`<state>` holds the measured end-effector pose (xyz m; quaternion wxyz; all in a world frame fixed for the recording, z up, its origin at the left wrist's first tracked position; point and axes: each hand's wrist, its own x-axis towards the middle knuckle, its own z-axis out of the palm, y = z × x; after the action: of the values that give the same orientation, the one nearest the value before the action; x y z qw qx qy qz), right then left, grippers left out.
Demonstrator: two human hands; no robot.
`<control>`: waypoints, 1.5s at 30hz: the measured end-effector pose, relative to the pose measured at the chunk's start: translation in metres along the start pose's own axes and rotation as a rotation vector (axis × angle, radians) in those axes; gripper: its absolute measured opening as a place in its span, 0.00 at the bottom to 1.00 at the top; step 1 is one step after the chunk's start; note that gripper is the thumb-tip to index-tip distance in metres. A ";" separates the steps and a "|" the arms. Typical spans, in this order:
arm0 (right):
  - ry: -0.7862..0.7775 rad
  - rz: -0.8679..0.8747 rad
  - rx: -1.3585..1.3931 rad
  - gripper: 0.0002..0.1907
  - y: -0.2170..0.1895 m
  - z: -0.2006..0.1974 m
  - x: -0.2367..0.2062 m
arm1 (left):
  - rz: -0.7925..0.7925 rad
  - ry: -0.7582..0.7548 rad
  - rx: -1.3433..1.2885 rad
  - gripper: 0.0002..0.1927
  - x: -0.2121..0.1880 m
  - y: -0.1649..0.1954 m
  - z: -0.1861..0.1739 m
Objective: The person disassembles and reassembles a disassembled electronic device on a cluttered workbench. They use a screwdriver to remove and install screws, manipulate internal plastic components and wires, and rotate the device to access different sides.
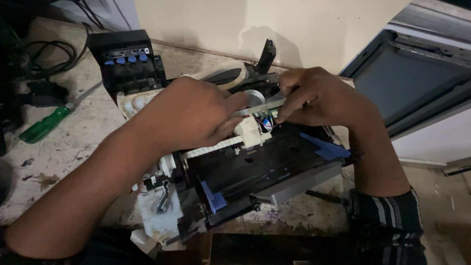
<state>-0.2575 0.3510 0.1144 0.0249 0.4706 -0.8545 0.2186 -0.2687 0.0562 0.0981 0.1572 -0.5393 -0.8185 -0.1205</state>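
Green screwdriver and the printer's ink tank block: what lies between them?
In the head view, only bare stained worktop lies between the green screwdriver and the ink tank block.

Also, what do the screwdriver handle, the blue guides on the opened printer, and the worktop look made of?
Screwdriver handle: glossy translucent green plastic, by its sheen. Blue guides: matte moulded plastic, opaque with sharp moulded edges. Worktop: pale, speckled and stained, matte; possibly stone or worn laminate, hard to tell in this light.
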 end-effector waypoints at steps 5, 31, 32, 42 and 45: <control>0.012 0.025 -0.021 0.07 -0.001 0.000 -0.001 | -0.009 -0.014 0.031 0.14 0.000 0.000 0.000; -0.045 0.051 -0.165 0.08 -0.010 -0.001 0.001 | -0.019 -0.049 0.005 0.13 0.001 0.000 -0.001; -0.037 0.055 -0.156 0.08 -0.010 -0.001 0.000 | -0.013 -0.035 0.006 0.13 0.001 0.000 -0.001; -0.036 0.087 -0.140 0.10 -0.009 -0.001 -0.001 | -0.026 -0.067 0.008 0.13 0.002 0.000 -0.002; -0.026 0.051 -0.172 0.11 -0.009 0.001 -0.003 | -0.025 -0.063 0.013 0.14 0.001 0.000 -0.002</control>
<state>-0.2483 0.3487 0.1159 0.0488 0.4474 -0.8822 0.1388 -0.2688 0.0562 0.1005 0.1331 -0.5315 -0.8305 -0.1001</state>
